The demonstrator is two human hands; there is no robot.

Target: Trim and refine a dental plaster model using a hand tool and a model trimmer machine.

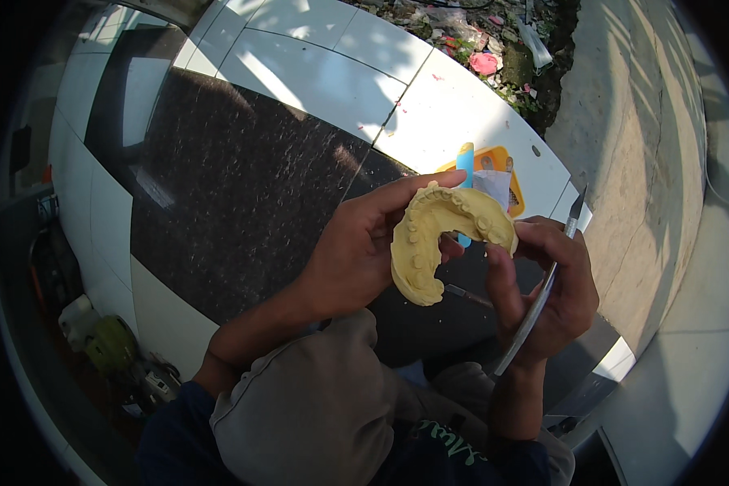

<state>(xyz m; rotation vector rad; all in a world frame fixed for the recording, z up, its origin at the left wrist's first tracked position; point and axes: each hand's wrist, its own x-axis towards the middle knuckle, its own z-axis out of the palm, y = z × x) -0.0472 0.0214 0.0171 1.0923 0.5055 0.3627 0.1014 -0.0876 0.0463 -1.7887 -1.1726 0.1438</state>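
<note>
A pale yellow dental cast, horseshoe-shaped with a row of teeth along its rim, is held up at the centre. My left hand grips its left side, fingers partly hidden behind it. My right hand pinches the cast's right end and also holds a slim metal-handled knife, blade pointing up. Behind the cast are a light blue stick-like object and a yellow tray containing a white paper and small items. Another thin metal tool lies below the cast, partly hidden.
Dark stone slab bordered by white tiles. Beyond lie scattered rubbish and plants; at right, a concrete strip. At lower left stand a green container and other clutter. My raised knee is below my hands.
</note>
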